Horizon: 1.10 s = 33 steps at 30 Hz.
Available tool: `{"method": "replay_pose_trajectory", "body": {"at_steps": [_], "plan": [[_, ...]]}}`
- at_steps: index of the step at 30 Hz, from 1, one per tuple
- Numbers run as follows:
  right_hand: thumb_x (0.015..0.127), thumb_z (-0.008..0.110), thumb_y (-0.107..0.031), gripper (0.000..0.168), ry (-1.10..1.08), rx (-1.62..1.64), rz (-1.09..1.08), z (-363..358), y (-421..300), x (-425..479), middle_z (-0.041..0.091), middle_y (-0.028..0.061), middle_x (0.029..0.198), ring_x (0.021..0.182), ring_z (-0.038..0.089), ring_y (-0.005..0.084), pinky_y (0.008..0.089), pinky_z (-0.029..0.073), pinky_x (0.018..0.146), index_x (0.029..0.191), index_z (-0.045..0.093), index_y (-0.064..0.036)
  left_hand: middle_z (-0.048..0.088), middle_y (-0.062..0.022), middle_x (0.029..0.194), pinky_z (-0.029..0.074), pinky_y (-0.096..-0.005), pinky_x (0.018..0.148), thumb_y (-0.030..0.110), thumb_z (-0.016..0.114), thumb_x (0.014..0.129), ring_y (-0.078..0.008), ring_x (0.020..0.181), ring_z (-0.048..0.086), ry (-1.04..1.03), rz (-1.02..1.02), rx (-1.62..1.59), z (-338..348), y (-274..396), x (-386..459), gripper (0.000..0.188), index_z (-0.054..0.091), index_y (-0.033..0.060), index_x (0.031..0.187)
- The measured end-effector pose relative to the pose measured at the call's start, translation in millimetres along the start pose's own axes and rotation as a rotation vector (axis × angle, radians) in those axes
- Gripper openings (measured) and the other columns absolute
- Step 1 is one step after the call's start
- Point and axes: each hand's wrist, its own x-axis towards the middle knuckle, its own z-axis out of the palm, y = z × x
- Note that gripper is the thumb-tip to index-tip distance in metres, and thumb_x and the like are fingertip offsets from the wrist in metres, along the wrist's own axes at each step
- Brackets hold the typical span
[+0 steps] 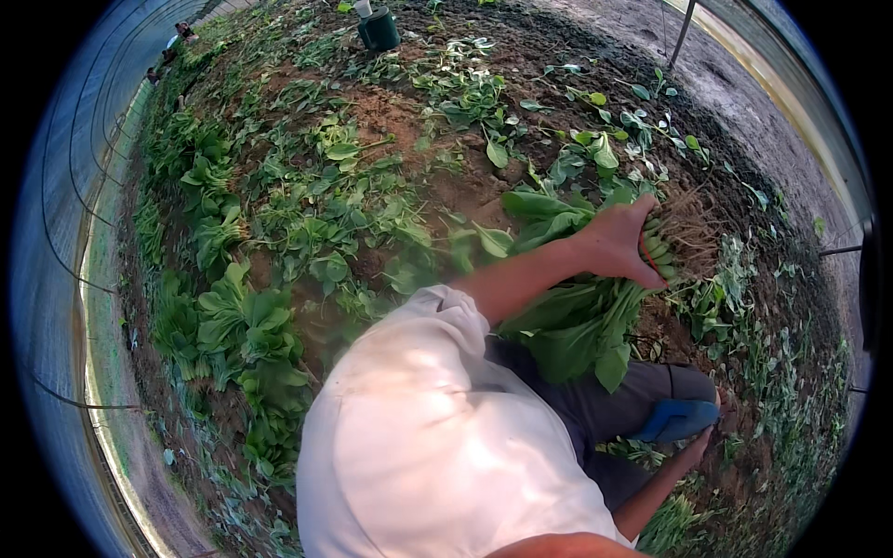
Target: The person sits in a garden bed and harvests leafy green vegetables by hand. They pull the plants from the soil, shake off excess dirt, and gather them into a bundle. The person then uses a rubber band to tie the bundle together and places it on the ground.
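Note:
My left hand (624, 244) grips a bunch of leafy greens (568, 328) by the stems, just behind the roots. A thin red band (649, 252) goes round the pale stem bases, and the tangled brown roots (691, 230) point away from my body. The broad leaves hang under my forearm and over my dark trouser leg. My right hand (700, 446) is low beside my bent leg, close to a blue shoe or pad (677, 420). Its fingers are mostly hidden, so whether it holds anything cannot be told.
Piled greens (244, 321) lie in a row on the left. Loose leaves (377, 202) cover the soil. A dark green container (379, 29) stands at the top. Plastic tunnel walls (52, 230) and a metal post (684, 33) edge the plot. People (183, 33) are far off at upper left.

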Motion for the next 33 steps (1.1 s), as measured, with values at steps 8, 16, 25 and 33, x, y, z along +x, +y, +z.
{"method": "replay_pose_trajectory", "body": {"at_steps": [8, 16, 25, 33], "plan": [[0.083, 0.056, -0.034, 0.049, -0.219, 0.266, 0.224, -19, 15, -30, 0.053, 0.0096, 0.110, 0.095, 0.054, 0.0207, 0.0334, 0.045, 0.076, 0.117, 0.045, 0.000, 0.059, -0.0112, 0.091, 0.047, -0.0304, 0.074, 0.022, 0.081, 0.050, -0.0172, 0.082, 0.058, -0.049, 0.004, -0.244, 11, -24, 5, 0.065, 0.043, 0.0001, 0.099], [0.073, 0.062, -0.045, 0.042, 0.210, -0.906, -0.462, -27, -25, -9, 0.061, 0.0106, 0.078, 0.064, 0.058, 0.0242, 0.0333, 0.045, 0.059, 0.082, 0.061, -0.004, 0.060, -0.0103, 0.094, 0.049, -0.0304, 0.073, 0.009, 0.075, 0.059, -0.0167, 0.082, 0.059, -0.308, 0.030, -0.267, 57, 16, 18, 0.057, 0.043, -0.0006, 0.105], [0.079, 0.062, -0.014, 0.016, 0.129, 0.115, -0.421, -24, -63, -106, 0.058, 0.0018, 0.076, 0.069, 0.054, 0.0058, 0.0206, 0.043, 0.061, 0.090, 0.061, -0.002, 0.060, -0.0192, 0.087, 0.047, -0.0389, 0.069, 0.041, 0.075, 0.051, -0.0317, 0.082, 0.060, -0.628, 0.491, 0.455, 201, 102, 26, 0.073, 0.041, -0.0015, 0.098], [0.073, 0.063, -0.005, 0.016, 0.246, 0.081, -0.569, -15, -36, -99, 0.059, 0.0071, 0.084, 0.074, 0.058, 0.0139, 0.0251, 0.046, 0.064, 0.089, 0.061, -0.001, 0.055, -0.0270, 0.096, 0.043, -0.0379, 0.082, 0.040, 0.076, 0.052, -0.0372, 0.093, 0.055, -1.185, 0.605, 0.433, 271, 98, 29, 0.106, 0.018, -0.0100, 0.126]]}}
